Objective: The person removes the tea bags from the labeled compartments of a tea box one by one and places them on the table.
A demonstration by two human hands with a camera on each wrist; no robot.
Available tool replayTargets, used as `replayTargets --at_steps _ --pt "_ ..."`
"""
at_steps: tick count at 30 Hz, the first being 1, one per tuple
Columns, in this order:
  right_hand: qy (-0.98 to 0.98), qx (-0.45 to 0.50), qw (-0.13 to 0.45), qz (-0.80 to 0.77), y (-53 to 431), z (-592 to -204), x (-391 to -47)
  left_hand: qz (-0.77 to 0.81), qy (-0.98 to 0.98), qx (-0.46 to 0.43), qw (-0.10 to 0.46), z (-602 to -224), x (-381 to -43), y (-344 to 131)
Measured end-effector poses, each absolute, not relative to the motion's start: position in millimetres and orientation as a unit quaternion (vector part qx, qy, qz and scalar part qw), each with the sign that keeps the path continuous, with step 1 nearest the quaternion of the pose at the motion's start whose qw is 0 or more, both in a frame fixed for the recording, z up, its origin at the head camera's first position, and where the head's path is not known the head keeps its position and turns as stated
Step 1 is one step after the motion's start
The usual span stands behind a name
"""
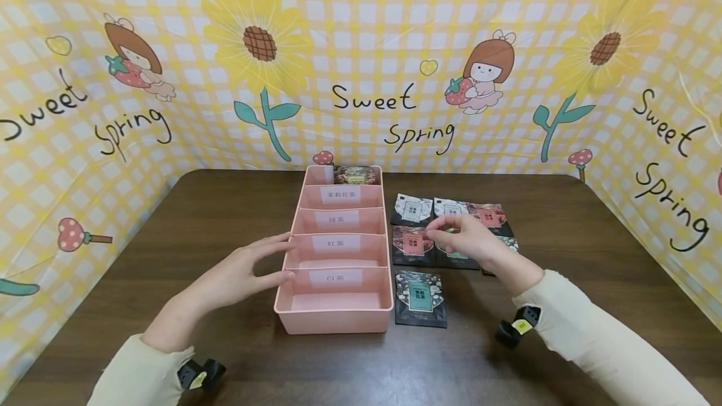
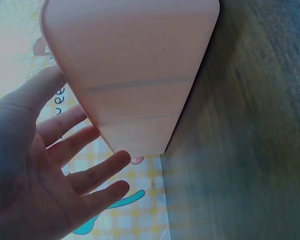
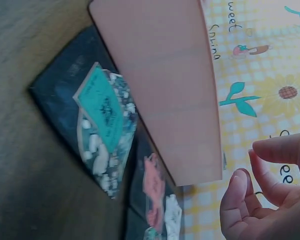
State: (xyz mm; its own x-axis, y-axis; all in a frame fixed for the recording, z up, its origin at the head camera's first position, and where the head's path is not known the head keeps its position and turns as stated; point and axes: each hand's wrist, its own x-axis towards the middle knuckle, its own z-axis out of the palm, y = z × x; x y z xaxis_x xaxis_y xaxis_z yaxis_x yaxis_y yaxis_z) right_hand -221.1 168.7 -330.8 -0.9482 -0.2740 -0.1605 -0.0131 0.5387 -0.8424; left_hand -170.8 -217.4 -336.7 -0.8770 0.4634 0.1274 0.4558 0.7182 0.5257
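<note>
A long pink divided box point(image 1: 334, 322) stands mid-table, its compartments bearing white labels with Chinese tea names. My left hand point(image 1: 234, 274) is at its left side, fingers extended and thumb at the rim. In the left wrist view the palm of that hand point(image 2: 45, 175) faces the box wall. Over the tea sachets on the right is my right hand point(image 1: 474, 240), loosely curled, thumb and forefinger close together with nothing visible between them. Below it lie a red-labelled sachet point(image 1: 413, 245) and a partly covered green-labelled one point(image 1: 457, 257). A teal-labelled sachet point(image 1: 420, 299) lies nearer me.
A dark packet point(image 1: 355, 175) sits in the box's rear compartment. Behind the red-labelled sachet are a white-labelled sachet point(image 1: 413, 209), another white one point(image 1: 450, 207) and a second red one point(image 1: 489, 215). Yellow checked cloth point(image 1: 361, 49) walls in the brown table point(image 1: 225, 205).
</note>
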Motion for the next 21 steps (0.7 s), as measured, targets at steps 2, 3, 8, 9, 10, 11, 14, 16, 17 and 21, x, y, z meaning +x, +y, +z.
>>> replayTargets --at_steps 2,3,8,9,10,11,14,16,17,21 --pt "0.864 -0.085 0.135 -0.477 168 -327 -223 0.282 0.927 0.248 0.007 -336 -171 -217" --pt "0.864 -0.087 0.133 -0.477 167 -325 -223 0.282 0.926 0.25 0.007 -336 -170 -217" --pt "0.871 -0.098 0.111 -0.468 163 -314 -229 0.281 0.925 0.253 0.005 -334 -169 -217" --pt "0.871 -0.1 0.108 -0.468 162 -311 -230 0.282 0.925 0.255 0.005 -334 -169 -217" --pt "0.871 -0.103 0.105 -0.468 161 -309 -231 0.282 0.925 0.255 0.005 -334 -169 -217" --pt "0.872 -0.106 0.101 -0.467 160 -307 -233 0.282 0.925 0.253 0.006 -334 -169 -218" --pt "0.873 -0.112 0.093 -0.465 157 -302 -239 0.283 0.927 0.247 0.011 -335 -170 -217" --pt "0.874 -0.114 0.086 -0.465 155 -299 -244 0.283 0.927 0.244 0.013 -336 -171 -217" --pt "0.874 -0.117 0.082 -0.465 154 -298 -247 0.283 0.928 0.242 0.014 -336 -171 -217" --pt "0.872 -0.125 0.073 -0.468 148 -291 -256 0.281 0.929 0.242 0.012 -337 -172 -218"
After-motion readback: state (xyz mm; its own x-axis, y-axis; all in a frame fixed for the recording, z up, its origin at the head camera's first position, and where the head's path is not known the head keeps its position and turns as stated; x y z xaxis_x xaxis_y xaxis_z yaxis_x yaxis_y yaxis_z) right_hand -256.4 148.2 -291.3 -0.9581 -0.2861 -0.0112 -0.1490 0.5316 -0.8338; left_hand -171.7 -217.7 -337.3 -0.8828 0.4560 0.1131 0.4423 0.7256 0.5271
